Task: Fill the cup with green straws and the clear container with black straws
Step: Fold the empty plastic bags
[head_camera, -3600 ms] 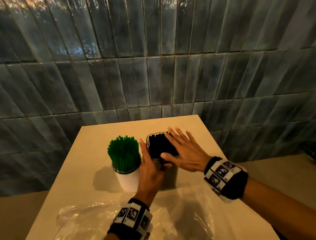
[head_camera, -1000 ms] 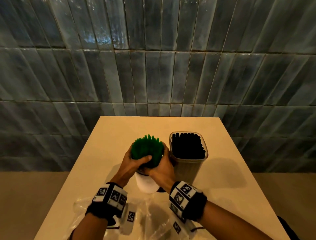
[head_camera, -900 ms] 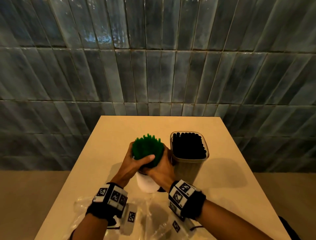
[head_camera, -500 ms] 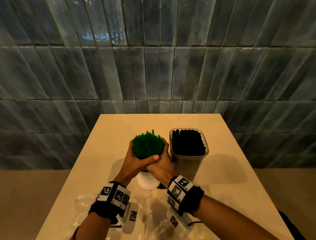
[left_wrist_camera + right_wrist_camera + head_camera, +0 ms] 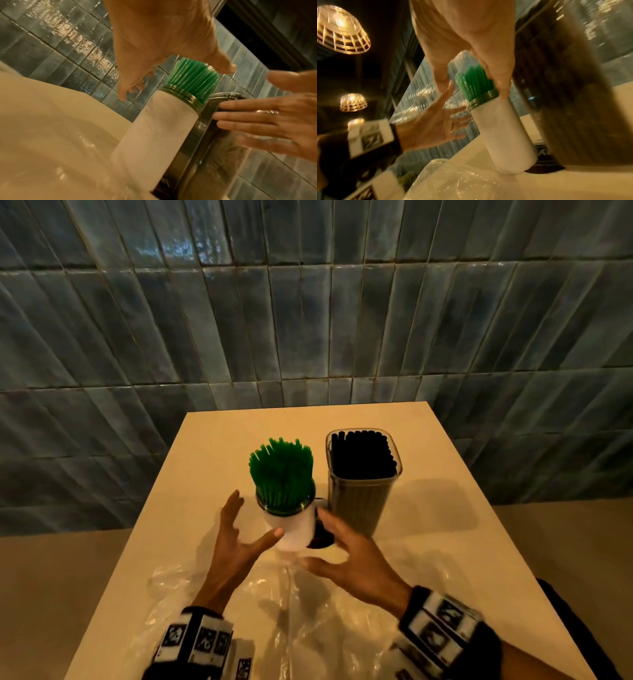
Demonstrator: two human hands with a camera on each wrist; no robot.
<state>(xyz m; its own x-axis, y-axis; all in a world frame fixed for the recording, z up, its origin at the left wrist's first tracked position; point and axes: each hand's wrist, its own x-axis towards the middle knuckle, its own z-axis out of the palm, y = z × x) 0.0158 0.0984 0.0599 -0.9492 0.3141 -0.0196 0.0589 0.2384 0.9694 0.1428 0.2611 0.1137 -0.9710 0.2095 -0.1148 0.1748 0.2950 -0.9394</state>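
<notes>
A white cup (image 5: 296, 529) packed with green straws (image 5: 281, 474) stands mid-table. To its right, close beside it, a clear container (image 5: 359, 501) holds black straws (image 5: 363, 453). My left hand (image 5: 239, 532) hovers open just left of the cup, thumb near its base. On the cup's right, my right hand (image 5: 342, 553) is open with spread fingers in front of the container. Neither hand holds anything. The left wrist view shows the cup (image 5: 163, 128), the straws (image 5: 192, 83) and the right hand's straight fingers (image 5: 257, 115) beside the container. In the right wrist view the cup (image 5: 503, 135) stands between both hands.
A crumpled clear plastic bag (image 5: 291, 611) lies on the beige table (image 5: 428, 542) between my wrists. A dark round patch (image 5: 322, 537) shows at the cup's base. A tiled wall (image 5: 308, 320) rises right behind the table's far edge. Lamps (image 5: 340, 29) hang overhead.
Both hands gripped the bunch of green straws half a second ago. They have let go and drawn back toward me, open on either side of the cup.
</notes>
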